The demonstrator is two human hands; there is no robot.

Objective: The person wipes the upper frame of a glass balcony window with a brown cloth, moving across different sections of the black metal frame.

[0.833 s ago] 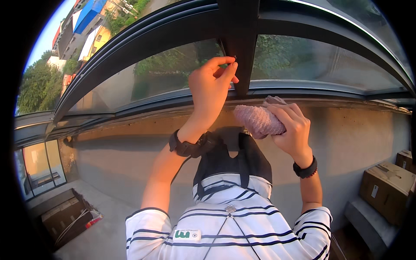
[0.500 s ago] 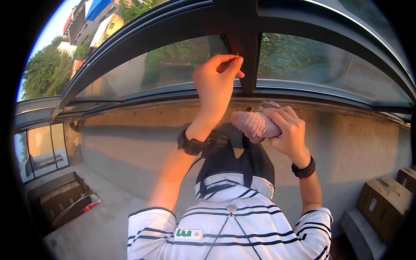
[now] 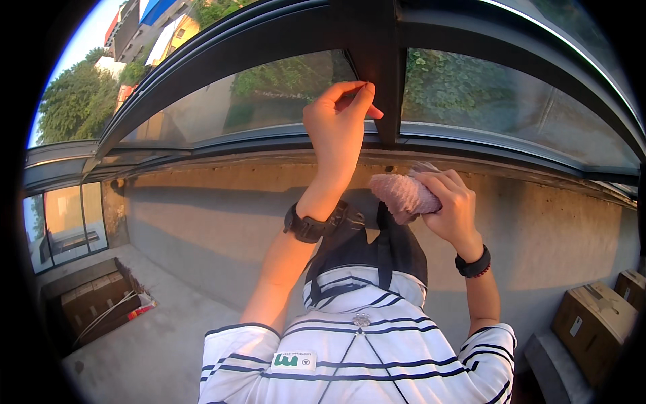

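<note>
My left hand (image 3: pixel 338 121) is raised in front of the dark upright post (image 3: pixel 383 74) of the window frame. Its thumb and forefinger are pinched together, and whatever lies between their tips is too small to name. Lower and to the right, my right hand (image 3: pixel 449 205) grips a bunched pinkish-mauve cloth (image 3: pixel 405 196) with a fluffy, ribbed texture. The cloth hangs out to the left of my fingers, a little away from the window sill (image 3: pixel 471 151).
Glass panes (image 3: pixel 282 87) flank the post, with greenery behind them. Below the window runs a grey wall (image 3: pixel 222 215). Cardboard boxes (image 3: pixel 595 323) stand at the right, and a box-like container (image 3: pixel 94 306) with cartons sits at the lower left.
My left forearm has shifted slightly right, while its pinch stays by the post. The cloth in my right hand has moved a little to the right and looks more bunched.
</note>
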